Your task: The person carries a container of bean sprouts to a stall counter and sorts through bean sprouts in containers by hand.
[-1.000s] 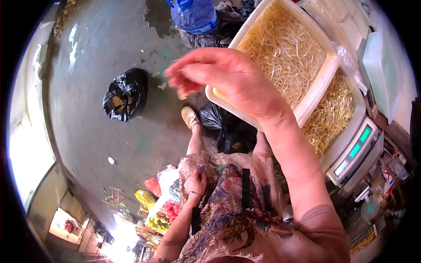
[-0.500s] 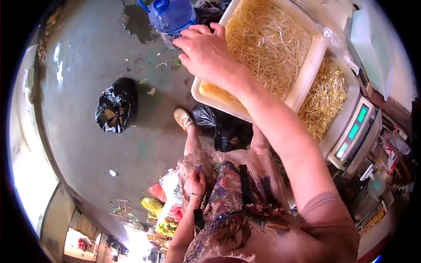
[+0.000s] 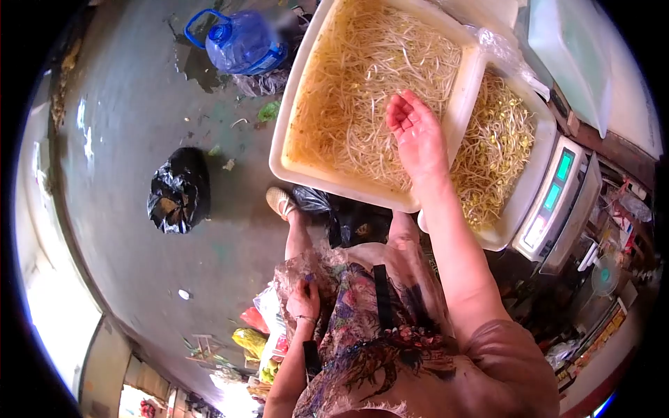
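Observation:
My right hand (image 3: 420,143) is above a large white tub (image 3: 275,150) of pale bean sprouts (image 3: 376,83), near its right side. The palm faces up and the fingers are loosely curled together, with nothing visible in them. Under that tub's right edge sits a second white tub (image 3: 547,132) of sprouts with yellow heads (image 3: 495,139). My left hand (image 3: 304,301) rests on the patterned dress (image 3: 348,306) over my lap, its fingers curled closed. Whether it grips cloth or a small item is hidden.
A digital scale (image 3: 554,198) with green displays stands right of the tubs. At the upper left is a blue water jug (image 3: 244,43). A black plastic bag (image 3: 179,191) stands on the floor, another (image 3: 341,212) lies by my feet. Coloured bags (image 3: 251,341) are at lower left.
My right hand has moved rightward from the first tub's left edge to above the sprouts, and its spread fingers have curled. My left hand stays on my lap. The view has shifted.

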Motion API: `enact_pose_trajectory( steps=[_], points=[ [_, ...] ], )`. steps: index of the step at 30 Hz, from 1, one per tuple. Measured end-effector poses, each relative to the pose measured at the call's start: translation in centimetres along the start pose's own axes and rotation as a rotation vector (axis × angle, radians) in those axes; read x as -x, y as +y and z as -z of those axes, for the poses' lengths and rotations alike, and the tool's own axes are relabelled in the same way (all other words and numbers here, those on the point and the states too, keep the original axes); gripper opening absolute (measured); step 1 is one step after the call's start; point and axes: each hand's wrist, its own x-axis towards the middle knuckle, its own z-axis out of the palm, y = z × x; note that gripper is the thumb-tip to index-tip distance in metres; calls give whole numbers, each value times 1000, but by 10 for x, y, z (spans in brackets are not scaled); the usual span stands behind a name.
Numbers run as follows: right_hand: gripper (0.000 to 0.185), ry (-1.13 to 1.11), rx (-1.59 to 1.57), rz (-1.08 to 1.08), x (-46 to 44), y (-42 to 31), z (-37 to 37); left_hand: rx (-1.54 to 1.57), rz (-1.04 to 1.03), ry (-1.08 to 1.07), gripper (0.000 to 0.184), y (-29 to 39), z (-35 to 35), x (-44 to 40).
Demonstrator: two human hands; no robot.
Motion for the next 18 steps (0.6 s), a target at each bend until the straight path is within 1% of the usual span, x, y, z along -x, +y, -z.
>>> enact_pose_trajectory(
  steps=[3, 4, 6, 13, 18],
  points=[
    [21, 137, -186, 19, -9, -5, 9, -9, 21, -29, 21, 4, 2, 0],
    [21, 138, -190, 24, -13, -6, 10, -11, 26, -25, 21, 6, 2, 0],
    [21, 215, -294, 34, -19, -8, 10, -16, 28, -22, 22, 6, 2, 1],
    [17, 308, -316, 89, -31, -12, 9, -36, 28, -25, 22, 8, 3, 1],
    [17, 358, -253, 109, -34, -8, 10, -39, 5, -10, 21, 8, 3, 0]
  ],
)
